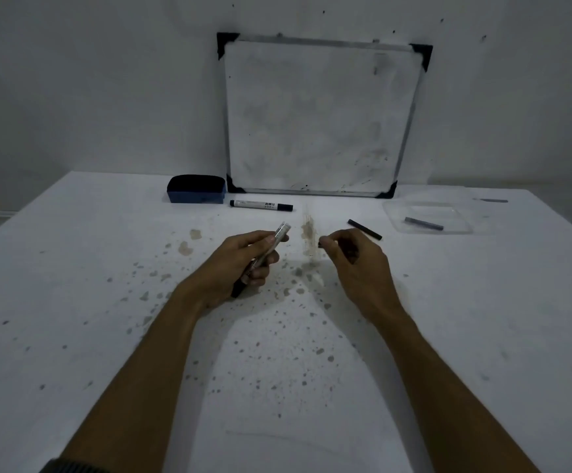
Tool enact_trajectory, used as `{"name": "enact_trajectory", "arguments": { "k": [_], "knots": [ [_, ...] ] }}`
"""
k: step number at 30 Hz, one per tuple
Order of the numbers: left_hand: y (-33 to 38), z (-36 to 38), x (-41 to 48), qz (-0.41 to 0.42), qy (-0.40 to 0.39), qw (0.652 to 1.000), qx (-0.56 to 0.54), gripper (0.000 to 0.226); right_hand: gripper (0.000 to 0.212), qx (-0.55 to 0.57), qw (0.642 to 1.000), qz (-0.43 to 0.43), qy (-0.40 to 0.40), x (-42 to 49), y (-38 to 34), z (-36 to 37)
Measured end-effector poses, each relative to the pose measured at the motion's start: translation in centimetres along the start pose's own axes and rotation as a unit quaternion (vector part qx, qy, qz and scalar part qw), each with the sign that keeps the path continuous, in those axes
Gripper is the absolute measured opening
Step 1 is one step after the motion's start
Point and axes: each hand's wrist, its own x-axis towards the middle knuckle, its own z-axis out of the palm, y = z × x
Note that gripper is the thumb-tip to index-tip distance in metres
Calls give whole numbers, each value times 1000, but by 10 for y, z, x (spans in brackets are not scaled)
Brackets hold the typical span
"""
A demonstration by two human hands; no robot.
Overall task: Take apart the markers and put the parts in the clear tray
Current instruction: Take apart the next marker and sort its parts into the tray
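Nearest the camera: two bare forearms reaching forward over the stained white bench (73, 268). Left hand (240, 264) clamped around a marker barrel (270, 249), open end tilted up toward 1 o'clock, dark rear end protruding below the palm toward 7 o'clock; presumably gripped this way to brace the barrel while parts are drawn from the open end. Right hand (352, 257) curled, fingertips pinched together on a small dark piece (320, 245), too small to identify; probably a part just freed from the barrel. Gap between both hands clear, barrel mouth at 9 o'clock from the right hand, near but apart. Loose black ink core (364, 229) flat on the bench just beyond the right hand at 1 o'clock, not touching it. Clear tray (393, 216) farther out at 2 o'clock from the right hand, well apart, already holding one dark part (423, 223). Intact second marker (261, 205) lying flat at 12 o'clock from the left hand, in front of the blue eraser (196, 193) and the whiteboard (322, 114) leaning on the wall. Judged stage: first marker partly dismantled, second untouched.
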Motion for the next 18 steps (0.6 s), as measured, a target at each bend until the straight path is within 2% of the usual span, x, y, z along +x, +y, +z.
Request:
{"name": "enact_trajectory", "arguments": {
  "k": [3, 6, 12, 15, 18],
  "knots": [
    [-2, 2, 1, 17, 15, 1000, -9, 29, 23, -32, 999, -24, 1, -4, 5, 2],
    [-3, 10, 2, 20, 65, 997, 26, 29, 20, -73, 996, -42, -11, -4, 7, 2],
    [0, 24, 1, 28, 130, 988, 77, 29, 25, -118, 989, -70, -49, -5, 12, 11],
    [1, 30, 1, 48, 149, 988, 5, 28, 39, -99, 989, -89, -66, -7, 11, 10],
    [5, 31, 2, 79, 148, 980, -106, 36, 61, -13, 993, -70, -93, -9, 4, 10]
  ]
}}
